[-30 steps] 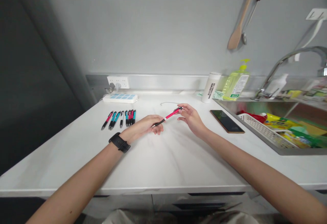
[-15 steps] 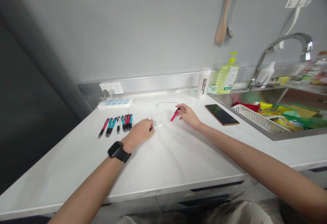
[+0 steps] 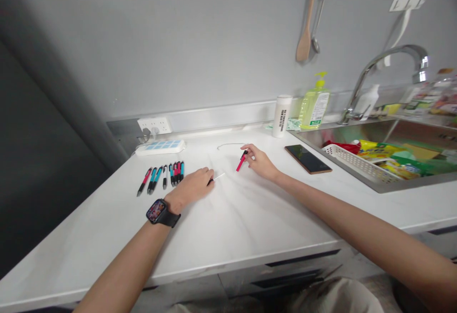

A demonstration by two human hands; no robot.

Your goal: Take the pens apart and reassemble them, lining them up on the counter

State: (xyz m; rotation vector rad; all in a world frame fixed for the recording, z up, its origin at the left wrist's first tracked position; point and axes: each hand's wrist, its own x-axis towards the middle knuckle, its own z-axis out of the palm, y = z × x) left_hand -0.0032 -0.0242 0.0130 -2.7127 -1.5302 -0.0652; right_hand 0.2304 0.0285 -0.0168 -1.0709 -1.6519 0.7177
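Note:
My left hand (image 3: 193, 188), with a black smartwatch (image 3: 159, 212) on its wrist, rests closed on the white counter and pinches the black front part of a pen, from which a thin white refill (image 3: 218, 176) sticks out to the right. My right hand (image 3: 260, 161) holds the pink pen barrel (image 3: 241, 161) by its black clip end, tip tilted down to the counter. The two pen parts are apart. A row of several pink and teal pens (image 3: 162, 176) lies left of my left hand.
A white power strip (image 3: 160, 147) sits by the wall socket. A thin curved wire (image 3: 230, 144) lies behind the hands. A dark phone (image 3: 307, 158), a white cylinder (image 3: 281, 115), a soap bottle (image 3: 314, 104) and a sink (image 3: 389, 161) with a white basket and packets fill the right side.
The pink pen, held whole between both hands a second ago, has come apart: my left hand drew back with the tip and refill, my right kept the barrel. Little has moved since half a second ago.

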